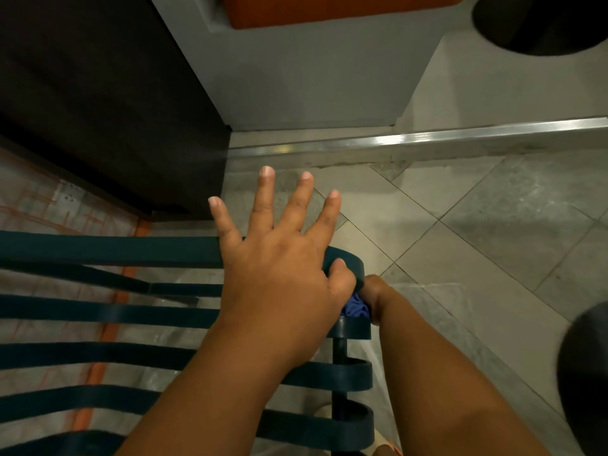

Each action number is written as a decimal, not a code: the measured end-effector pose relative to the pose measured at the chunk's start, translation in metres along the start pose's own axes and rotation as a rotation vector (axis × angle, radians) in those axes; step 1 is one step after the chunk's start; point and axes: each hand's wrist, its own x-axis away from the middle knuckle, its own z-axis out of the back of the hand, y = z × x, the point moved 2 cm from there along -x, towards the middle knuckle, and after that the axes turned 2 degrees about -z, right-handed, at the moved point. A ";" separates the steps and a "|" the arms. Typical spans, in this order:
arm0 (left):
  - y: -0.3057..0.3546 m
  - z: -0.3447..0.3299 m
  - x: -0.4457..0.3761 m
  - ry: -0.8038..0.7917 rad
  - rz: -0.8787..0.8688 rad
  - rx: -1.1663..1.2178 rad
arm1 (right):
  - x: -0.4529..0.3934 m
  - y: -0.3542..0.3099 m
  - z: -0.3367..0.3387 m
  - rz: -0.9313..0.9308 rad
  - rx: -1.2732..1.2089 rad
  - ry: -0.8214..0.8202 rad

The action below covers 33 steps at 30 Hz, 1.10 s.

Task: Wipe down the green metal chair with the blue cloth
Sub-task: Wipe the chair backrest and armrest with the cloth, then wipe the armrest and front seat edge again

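The green metal chair [98, 250] fills the lower left, its flat slats running left to right and curling into loops at the right end. My left hand [279, 264] lies flat on the top rail with the fingers spread over the floor and the thumb hooked on the rail's curved end. The blue cloth [355, 309] shows as a small bunch just below that curve. My right hand [375, 297] is closed on the cloth, pressed against the chair's right end and mostly hidden behind the rail and my left hand.
A dark cabinet [98, 93] stands close at the upper left. Beyond the chair, a metal threshold strip [460, 134] crosses the tiled floor [493, 225]. Clear plastic sheeting [49, 205] lies under the chair. Dark round objects sit at the top right [543, 24] and the right edge [585, 373].
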 end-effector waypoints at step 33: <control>-0.086 0.052 0.078 0.120 0.519 1.403 | 0.308 -0.076 -0.058 0.345 -0.791 -0.415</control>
